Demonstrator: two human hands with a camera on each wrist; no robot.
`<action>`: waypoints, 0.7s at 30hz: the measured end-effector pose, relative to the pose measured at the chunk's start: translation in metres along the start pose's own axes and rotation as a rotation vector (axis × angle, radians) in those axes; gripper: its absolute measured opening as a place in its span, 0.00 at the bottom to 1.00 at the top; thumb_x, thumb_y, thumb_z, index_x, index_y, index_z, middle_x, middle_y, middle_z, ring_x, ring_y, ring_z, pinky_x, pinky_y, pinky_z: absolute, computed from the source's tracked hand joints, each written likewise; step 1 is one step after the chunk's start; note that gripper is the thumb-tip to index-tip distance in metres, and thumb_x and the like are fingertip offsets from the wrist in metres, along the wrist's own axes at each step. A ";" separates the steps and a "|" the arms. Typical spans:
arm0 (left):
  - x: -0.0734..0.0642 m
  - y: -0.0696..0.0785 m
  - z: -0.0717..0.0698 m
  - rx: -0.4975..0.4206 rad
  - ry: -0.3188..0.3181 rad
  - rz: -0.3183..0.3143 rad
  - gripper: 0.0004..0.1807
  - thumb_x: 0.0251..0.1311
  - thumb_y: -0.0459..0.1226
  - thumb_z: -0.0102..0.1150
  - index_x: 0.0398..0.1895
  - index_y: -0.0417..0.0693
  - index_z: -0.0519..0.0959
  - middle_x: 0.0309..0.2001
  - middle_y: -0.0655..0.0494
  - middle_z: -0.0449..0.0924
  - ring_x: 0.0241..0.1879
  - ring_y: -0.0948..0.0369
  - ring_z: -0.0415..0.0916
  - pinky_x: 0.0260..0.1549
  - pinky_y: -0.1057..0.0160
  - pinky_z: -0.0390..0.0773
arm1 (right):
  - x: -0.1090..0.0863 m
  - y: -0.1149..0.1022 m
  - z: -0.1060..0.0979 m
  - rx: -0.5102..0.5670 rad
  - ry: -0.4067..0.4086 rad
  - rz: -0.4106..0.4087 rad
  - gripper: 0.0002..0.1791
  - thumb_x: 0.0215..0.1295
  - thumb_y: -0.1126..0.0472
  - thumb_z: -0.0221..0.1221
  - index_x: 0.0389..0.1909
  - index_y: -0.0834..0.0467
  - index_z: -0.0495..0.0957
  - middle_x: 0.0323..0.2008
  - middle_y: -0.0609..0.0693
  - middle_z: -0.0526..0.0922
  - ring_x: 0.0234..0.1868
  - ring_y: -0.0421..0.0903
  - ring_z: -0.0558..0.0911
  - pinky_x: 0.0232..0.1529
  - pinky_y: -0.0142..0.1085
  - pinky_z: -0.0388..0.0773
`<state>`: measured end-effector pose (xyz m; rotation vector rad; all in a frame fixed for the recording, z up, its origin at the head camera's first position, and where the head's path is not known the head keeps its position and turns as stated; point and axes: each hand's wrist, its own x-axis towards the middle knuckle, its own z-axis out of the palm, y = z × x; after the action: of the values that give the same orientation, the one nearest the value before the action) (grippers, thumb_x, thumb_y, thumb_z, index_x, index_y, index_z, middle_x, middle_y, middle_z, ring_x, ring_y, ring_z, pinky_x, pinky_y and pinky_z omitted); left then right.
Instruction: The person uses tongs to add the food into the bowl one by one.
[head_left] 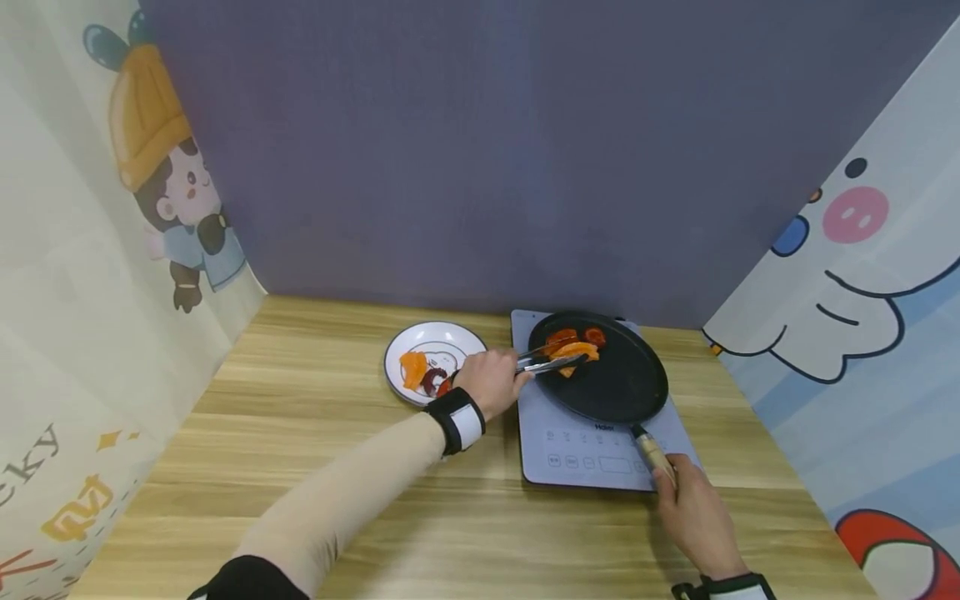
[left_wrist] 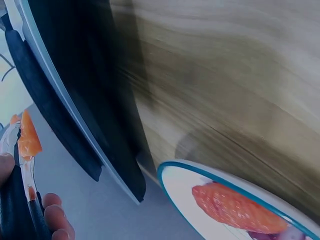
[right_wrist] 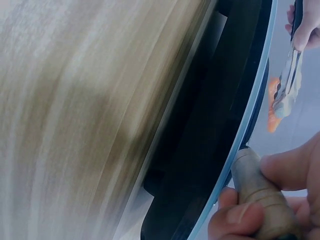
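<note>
My left hand (head_left: 491,383) grips metal tongs (head_left: 558,364) with dark grips, reaching over the left side of a black frying pan (head_left: 622,387). At the tips of the tongs is an orange food slice (head_left: 576,350); the left wrist view also shows the orange slice (left_wrist: 29,137) at the tongs (left_wrist: 25,180). Red food pieces (head_left: 595,336) lie in the pan near its back left. My right hand (head_left: 697,517) holds the pan's wooden handle (head_left: 655,457), with thumb and fingers wrapped round the handle (right_wrist: 260,195) in the right wrist view.
The pan sits on a flat grey induction cooktop (head_left: 540,458). Left of it stands a white plate (head_left: 431,330) with a dark rim, bearing an orange slice (head_left: 412,369) and dark red pieces (head_left: 433,382), partly hidden by my left hand. A grey-blue panel (head_left: 450,167) rises behind the wooden table (head_left: 300,375).
</note>
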<state>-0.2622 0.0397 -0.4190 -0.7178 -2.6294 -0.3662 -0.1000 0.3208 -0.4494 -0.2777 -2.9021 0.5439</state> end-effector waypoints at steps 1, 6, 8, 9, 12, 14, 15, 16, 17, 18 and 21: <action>0.002 0.002 0.001 0.005 -0.009 0.000 0.19 0.61 0.56 0.58 0.27 0.51 0.76 0.21 0.59 0.75 0.19 0.61 0.74 0.16 0.59 0.72 | 0.000 0.000 0.000 0.000 -0.004 0.006 0.16 0.70 0.63 0.52 0.51 0.70 0.69 0.29 0.56 0.73 0.24 0.49 0.70 0.22 0.39 0.63; 0.011 0.011 0.006 0.026 -0.034 -0.001 0.18 0.61 0.56 0.57 0.27 0.52 0.78 0.22 0.58 0.77 0.20 0.61 0.75 0.16 0.59 0.73 | -0.001 0.001 -0.002 -0.001 -0.013 0.026 0.16 0.70 0.62 0.52 0.52 0.70 0.69 0.30 0.57 0.73 0.25 0.49 0.71 0.22 0.38 0.63; 0.014 0.014 0.008 0.038 -0.030 0.000 0.19 0.61 0.56 0.57 0.27 0.51 0.78 0.23 0.58 0.78 0.20 0.60 0.76 0.16 0.59 0.74 | -0.001 0.001 -0.003 0.001 -0.017 0.025 0.17 0.70 0.62 0.51 0.53 0.70 0.68 0.30 0.57 0.73 0.25 0.49 0.71 0.22 0.38 0.63; 0.015 0.015 0.008 0.041 -0.027 0.001 0.19 0.61 0.56 0.57 0.27 0.51 0.78 0.23 0.57 0.79 0.20 0.60 0.76 0.16 0.59 0.74 | -0.001 0.001 -0.003 0.000 -0.017 0.025 0.17 0.70 0.62 0.51 0.53 0.70 0.68 0.30 0.57 0.73 0.25 0.49 0.71 0.22 0.38 0.63; 0.019 0.019 0.011 0.053 -0.021 0.007 0.20 0.61 0.57 0.57 0.27 0.50 0.77 0.23 0.57 0.79 0.19 0.59 0.76 0.15 0.59 0.74 | 0.000 0.002 -0.003 -0.002 -0.013 0.022 0.17 0.70 0.62 0.52 0.53 0.71 0.68 0.30 0.57 0.72 0.25 0.49 0.70 0.22 0.39 0.63; 0.021 0.021 0.012 0.058 -0.031 0.007 0.21 0.61 0.57 0.56 0.27 0.50 0.77 0.23 0.57 0.78 0.19 0.58 0.76 0.15 0.59 0.74 | 0.000 0.002 -0.003 -0.010 -0.001 0.019 0.17 0.69 0.62 0.52 0.52 0.70 0.69 0.30 0.57 0.73 0.25 0.49 0.71 0.22 0.39 0.64; 0.022 0.022 0.013 0.060 -0.038 0.006 0.21 0.61 0.57 0.56 0.27 0.50 0.76 0.23 0.57 0.78 0.20 0.58 0.77 0.15 0.59 0.74 | 0.000 0.002 -0.002 -0.013 -0.001 0.017 0.17 0.69 0.63 0.53 0.52 0.70 0.69 0.30 0.57 0.73 0.25 0.49 0.71 0.23 0.39 0.64; 0.023 0.023 0.013 0.064 -0.048 0.001 0.21 0.61 0.57 0.55 0.27 0.50 0.76 0.23 0.57 0.78 0.20 0.58 0.77 0.16 0.59 0.74 | 0.000 0.002 -0.001 -0.015 -0.001 0.013 0.17 0.69 0.62 0.53 0.52 0.70 0.69 0.30 0.57 0.73 0.25 0.49 0.71 0.23 0.40 0.64; 0.024 0.024 0.013 0.070 -0.056 -0.004 0.21 0.62 0.57 0.55 0.27 0.50 0.76 0.23 0.57 0.78 0.20 0.57 0.77 0.16 0.58 0.74 | 0.001 0.002 -0.001 -0.017 -0.001 0.010 0.17 0.69 0.62 0.53 0.52 0.70 0.69 0.30 0.57 0.73 0.26 0.49 0.71 0.23 0.40 0.64; 0.025 0.025 0.014 0.073 -0.065 -0.009 0.21 0.62 0.57 0.55 0.27 0.50 0.77 0.23 0.57 0.78 0.20 0.57 0.77 0.16 0.58 0.74 | 0.001 0.001 -0.001 -0.016 -0.005 0.007 0.17 0.69 0.62 0.53 0.52 0.70 0.69 0.30 0.57 0.73 0.26 0.49 0.71 0.24 0.40 0.65; 0.028 0.029 0.014 0.086 -0.096 -0.011 0.21 0.62 0.57 0.54 0.28 0.49 0.78 0.24 0.56 0.79 0.21 0.57 0.78 0.17 0.58 0.75 | 0.001 0.001 -0.001 -0.004 -0.009 0.000 0.16 0.69 0.63 0.53 0.51 0.70 0.69 0.30 0.57 0.73 0.26 0.49 0.71 0.24 0.40 0.65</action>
<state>-0.2738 0.0809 -0.4152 -0.7089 -2.7214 -0.2253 -0.1009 0.3225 -0.4492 -0.2761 -2.9122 0.5409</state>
